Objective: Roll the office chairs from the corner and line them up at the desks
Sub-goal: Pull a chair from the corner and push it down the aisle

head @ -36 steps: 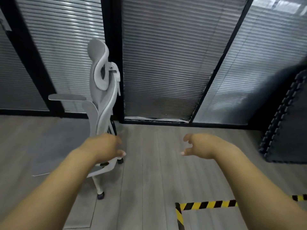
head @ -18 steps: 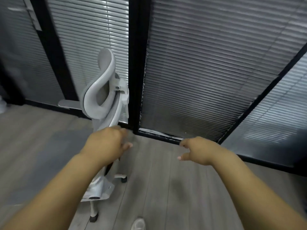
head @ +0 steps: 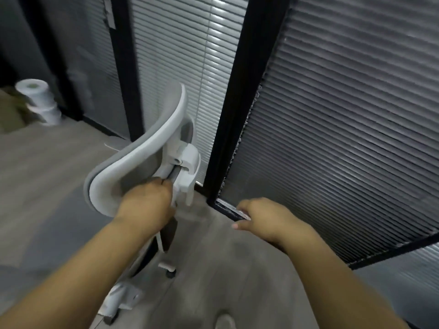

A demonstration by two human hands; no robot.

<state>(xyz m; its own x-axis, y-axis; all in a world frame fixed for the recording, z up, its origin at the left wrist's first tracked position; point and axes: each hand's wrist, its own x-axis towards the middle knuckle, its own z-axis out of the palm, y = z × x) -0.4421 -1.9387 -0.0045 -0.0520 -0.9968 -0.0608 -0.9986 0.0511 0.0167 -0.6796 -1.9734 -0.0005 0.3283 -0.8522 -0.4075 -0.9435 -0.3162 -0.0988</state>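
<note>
A white and grey office chair [head: 142,157] stands just in front of me, seen from behind and above, close to a glass wall with blinds. Its curved headrest fills the middle left of the view. My left hand [head: 147,205] is closed on the back of the chair, right under the headrest bracket. My right hand [head: 263,217] hovers to the right of the chair with loosely curled fingers, holding nothing and not touching the chair. The chair's white base and a dark caster [head: 169,273] show below my left arm.
Black-framed glass partitions with blinds [head: 332,115] run right behind the chair; a black post [head: 240,115] stands just right of it. Stacked white paper rolls [head: 39,100] sit on the floor at the far left. Grey wood floor lies to the left. My shoe tip [head: 224,321] shows at the bottom.
I have stepped closer and the view has swung left. My left hand has gone from hovering behind the chair to gripping it under the headrest. The right hand stays free.
</note>
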